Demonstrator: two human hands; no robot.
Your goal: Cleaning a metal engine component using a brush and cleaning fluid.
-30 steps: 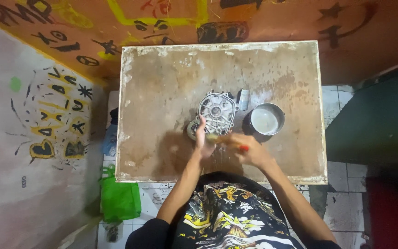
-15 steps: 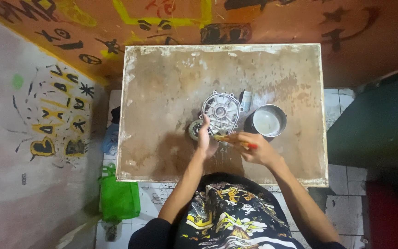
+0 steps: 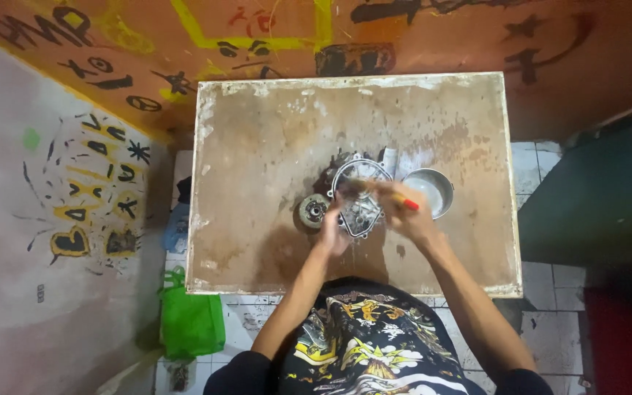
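Fingers of the left hand grip the engine cover at its seven o'clock edge, steadying it mid-table. The right hand pinches a red-tipped tool over it. A bowl sits at three o'clock, a round part at nine.

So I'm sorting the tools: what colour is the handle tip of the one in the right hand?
Red-orange, on the tool in the right hand; head view.
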